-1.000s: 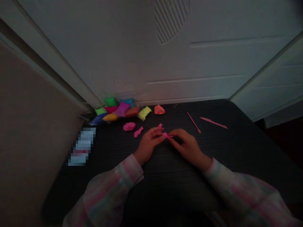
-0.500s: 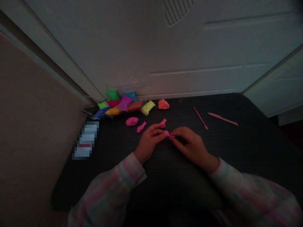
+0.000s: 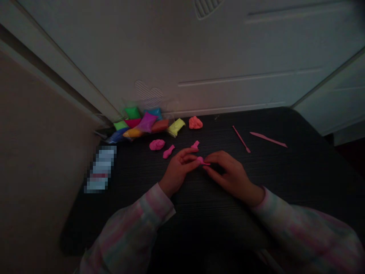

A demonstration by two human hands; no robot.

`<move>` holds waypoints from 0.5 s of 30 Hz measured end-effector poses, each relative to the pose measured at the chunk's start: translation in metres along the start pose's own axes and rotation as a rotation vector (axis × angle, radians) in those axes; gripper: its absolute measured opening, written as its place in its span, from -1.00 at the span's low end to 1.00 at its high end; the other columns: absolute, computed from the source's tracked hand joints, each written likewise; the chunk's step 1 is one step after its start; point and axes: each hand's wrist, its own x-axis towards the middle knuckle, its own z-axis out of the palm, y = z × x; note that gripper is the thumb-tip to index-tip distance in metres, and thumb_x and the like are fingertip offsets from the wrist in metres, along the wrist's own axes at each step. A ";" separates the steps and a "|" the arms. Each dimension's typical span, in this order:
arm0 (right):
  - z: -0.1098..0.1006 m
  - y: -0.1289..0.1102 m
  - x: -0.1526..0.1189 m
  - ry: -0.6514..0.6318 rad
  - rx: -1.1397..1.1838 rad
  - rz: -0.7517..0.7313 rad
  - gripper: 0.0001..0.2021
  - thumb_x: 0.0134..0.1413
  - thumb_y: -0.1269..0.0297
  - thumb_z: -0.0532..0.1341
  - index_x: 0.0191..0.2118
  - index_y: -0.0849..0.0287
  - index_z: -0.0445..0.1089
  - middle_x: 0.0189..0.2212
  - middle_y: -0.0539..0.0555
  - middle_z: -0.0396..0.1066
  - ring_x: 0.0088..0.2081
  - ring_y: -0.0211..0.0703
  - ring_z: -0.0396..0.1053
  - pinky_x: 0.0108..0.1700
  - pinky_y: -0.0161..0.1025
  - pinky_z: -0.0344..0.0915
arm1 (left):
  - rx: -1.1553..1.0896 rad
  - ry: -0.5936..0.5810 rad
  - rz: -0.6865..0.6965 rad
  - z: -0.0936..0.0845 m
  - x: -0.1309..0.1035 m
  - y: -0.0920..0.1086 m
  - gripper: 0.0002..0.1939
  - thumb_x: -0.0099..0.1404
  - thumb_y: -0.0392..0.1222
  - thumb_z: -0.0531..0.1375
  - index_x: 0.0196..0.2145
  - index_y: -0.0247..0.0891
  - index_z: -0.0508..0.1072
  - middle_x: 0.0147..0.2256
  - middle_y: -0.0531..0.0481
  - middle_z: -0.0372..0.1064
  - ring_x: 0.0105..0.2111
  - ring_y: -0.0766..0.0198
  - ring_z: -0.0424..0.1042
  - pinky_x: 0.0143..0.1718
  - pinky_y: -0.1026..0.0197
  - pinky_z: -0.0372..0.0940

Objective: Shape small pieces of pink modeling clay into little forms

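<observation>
Between the fingertips of my left hand (image 3: 178, 167) is a small piece of pink modelling clay (image 3: 200, 160), rounded with a thin tail to the right. The thumb and forefinger of my right hand (image 3: 230, 173) close around that tail from the other side. Just beyond my left fingertips lies another shaped pink clay piece (image 3: 195, 145), partly hidden by a finger. A similar pink clay piece (image 3: 169, 152) with a narrow end rests to the left, and beside it a larger pink clay lump (image 3: 157, 145).
Bagged clay packets (image 3: 146, 122) in several colours sit at the back left, with a yellow packet (image 3: 176, 127) and an orange clay lump (image 3: 195, 123) alongside. Two pink modelling tools, a thin stick (image 3: 241, 139) and a flat knife (image 3: 268, 139), lie right on the black table (image 3: 299, 182).
The view has shifted slightly, so the table things appear a little higher and further left. Both hands keep the pink clay piece, with only slight finger movement.
</observation>
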 end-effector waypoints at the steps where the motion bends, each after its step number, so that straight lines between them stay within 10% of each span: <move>1: 0.000 0.000 0.000 -0.001 -0.001 0.004 -0.92 0.04 0.35 0.19 -0.29 0.09 0.38 -0.34 0.09 0.48 -0.29 -0.10 0.43 -0.23 -0.11 0.37 | 0.010 -0.002 0.004 0.000 0.000 -0.001 -0.65 -0.04 -0.34 0.32 -0.23 -0.24 0.43 -0.46 0.11 0.46 -0.41 0.36 0.43 -0.25 0.25 0.26; 15: -0.002 0.005 0.002 -0.056 0.118 0.175 -0.90 0.10 0.34 0.13 -0.33 0.15 0.39 -0.29 0.11 0.41 -0.20 -0.10 0.40 -0.16 -0.14 0.36 | 0.464 0.037 0.291 0.000 -0.005 0.003 -0.73 0.04 -0.32 0.28 -0.24 -0.24 0.44 -0.37 0.03 0.43 -0.34 0.28 0.41 -0.23 0.19 0.28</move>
